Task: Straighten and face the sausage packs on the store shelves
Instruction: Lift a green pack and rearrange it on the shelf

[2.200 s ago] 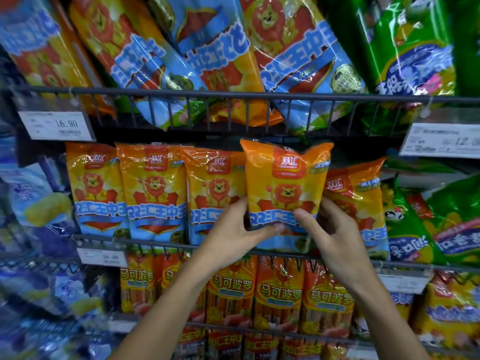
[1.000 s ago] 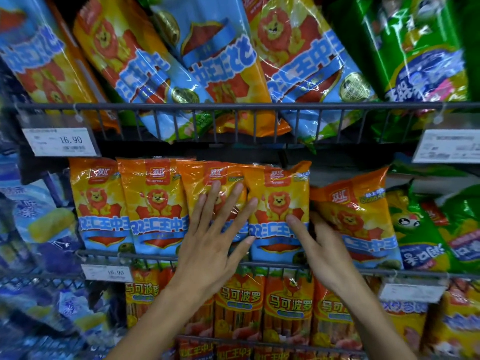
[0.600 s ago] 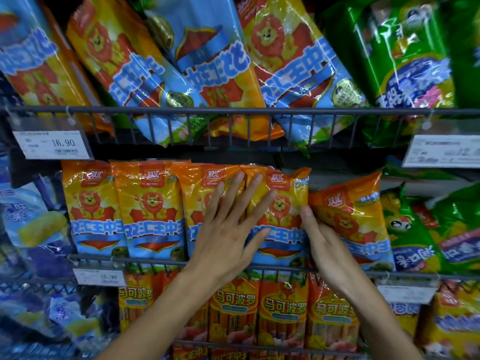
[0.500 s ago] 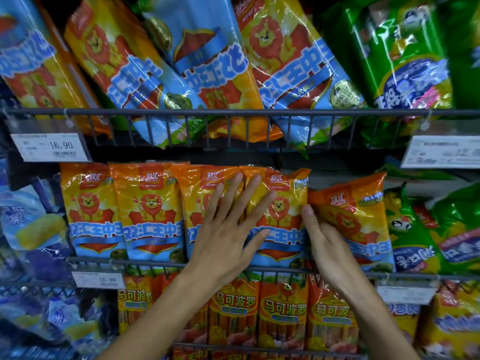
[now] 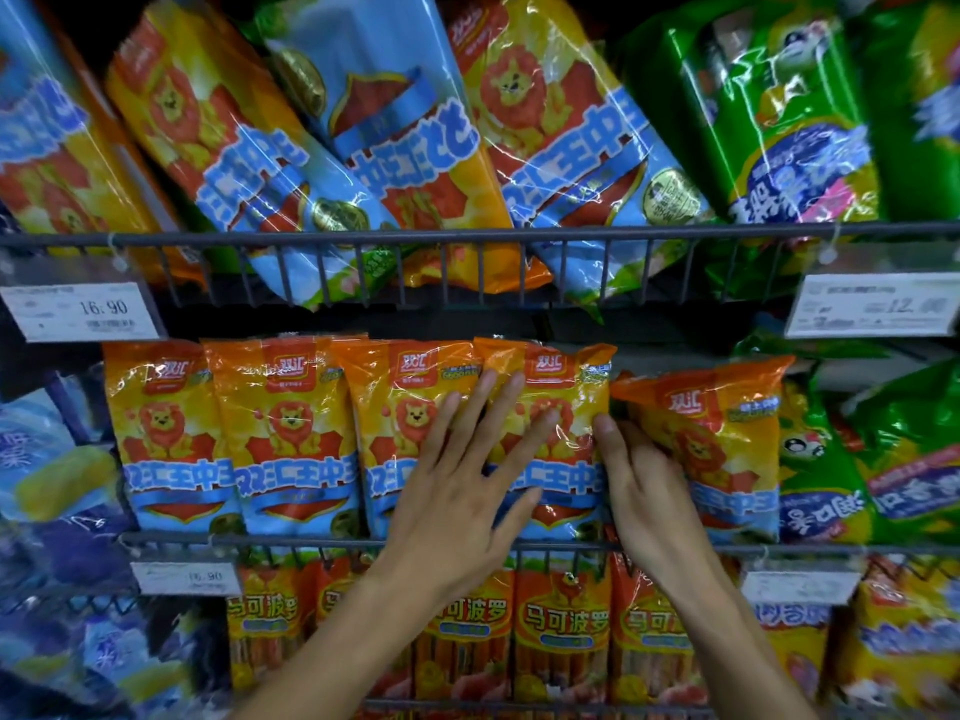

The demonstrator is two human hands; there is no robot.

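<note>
orange foil caught the light on the fourth lion pack (image 5: pixel 563 407), standing upright at the frame's centre. the left hand (image 5: pixel 457 491) lay flat on its face, fingers straight and spread. the right hand (image 5: pixel 641 485) touched its right edge; whether its fingers curled was unclear. just right, the tilted fifth pack (image 5: pixel 722 439) leaned nearest that hand.
</note>
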